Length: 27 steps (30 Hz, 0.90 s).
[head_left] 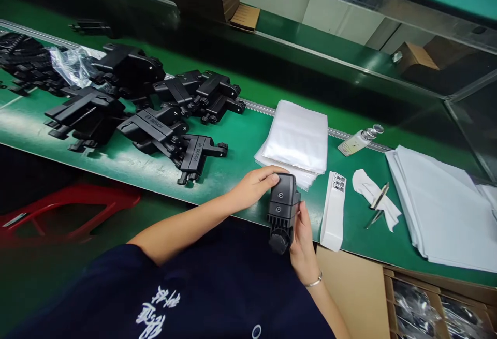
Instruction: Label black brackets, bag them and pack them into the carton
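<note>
A black plastic clamp bracket (282, 202) with a round knob at its lower end is held up at the bench's front edge. My left hand (259, 186) grips its upper end, the thumb lying across the top. Around its right side wraps my right hand (303, 238), partly hidden behind it. Just beyond lies a stack of clear plastic bags (297, 134). To the right of my right hand is a white strip of labels (333, 215) with dark printed squares at its far end. Similar black brackets (194, 158), some marked BOSCH, lie piled to the left.
A small bottle (359, 139), tweezers (378, 199) on crumpled white paper (368, 186) and a stack of white sheets (446, 215) lie on the right. Below the bench stands a divided cardboard box (386, 297) with bagged parts. A red chair (77, 204) is lower left.
</note>
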Motion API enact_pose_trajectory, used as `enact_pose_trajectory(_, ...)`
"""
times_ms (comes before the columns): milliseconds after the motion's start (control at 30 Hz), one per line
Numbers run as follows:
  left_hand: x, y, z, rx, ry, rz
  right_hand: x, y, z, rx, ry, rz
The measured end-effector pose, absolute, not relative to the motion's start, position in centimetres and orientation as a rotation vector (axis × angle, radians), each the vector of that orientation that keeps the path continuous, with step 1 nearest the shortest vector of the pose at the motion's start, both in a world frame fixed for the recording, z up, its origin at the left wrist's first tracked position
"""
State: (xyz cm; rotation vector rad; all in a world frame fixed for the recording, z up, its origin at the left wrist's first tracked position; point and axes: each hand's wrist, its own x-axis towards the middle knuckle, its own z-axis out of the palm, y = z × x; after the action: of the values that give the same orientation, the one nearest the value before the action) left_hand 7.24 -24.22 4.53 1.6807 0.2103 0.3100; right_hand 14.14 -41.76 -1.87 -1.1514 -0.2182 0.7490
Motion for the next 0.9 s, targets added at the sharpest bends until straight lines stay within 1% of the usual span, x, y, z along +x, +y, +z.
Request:
enact_pose_trajectory(67, 6.3, -24.1, 4.8, 1.752, 0.140, 0.211, 14.7, -41.8, -1.9, -1.116, -0.178, 0.670)
enact_pose_trajectory(167, 4.7, -24.0, 5.0, 1.872, 0.124, 0.045, 15.5, -43.1, -1.7, -1.107, -0.252, 0.440)
enact_pose_trajectory(233, 4.1, -24.0, 4.9, 1.899, 0.158, 0.039, 15.9, -44.2, -1.6, -1.146, -0.354, 0.363)
enact_pose_trajectory(333, 4.0, -24.3, 4.6, 1.730, 0.192, 0.094, 16.7, -45.4, -1.1, -1.218, -0.446, 0.424)
enact_pose_trajectory(467, 4.7, -25.1, 3.7, 1.194, 0.281, 0.139, 17.9, -45.8, -0.3, -1.259, -0.478, 0.579)
enact_pose_trajectory(633, 5.6, -26.3, 2.1, 0.669, 0.579, -0.080, 17.7, -44.6, 0.3, -1.332, -0.381, 0.592)
enact_pose_trajectory(767, 5.7, -26.8, 1.3, 0.484, 0.716, -0.207, 17.0, -43.8, 0.4, -1.380, -0.337, 0.599)
enact_pose_trajectory(900, 5.7, -26.2, 0.6, 0.468, 0.747, -0.247, 16.9, -43.6, 0.6, -1.456, -0.368, 0.585)
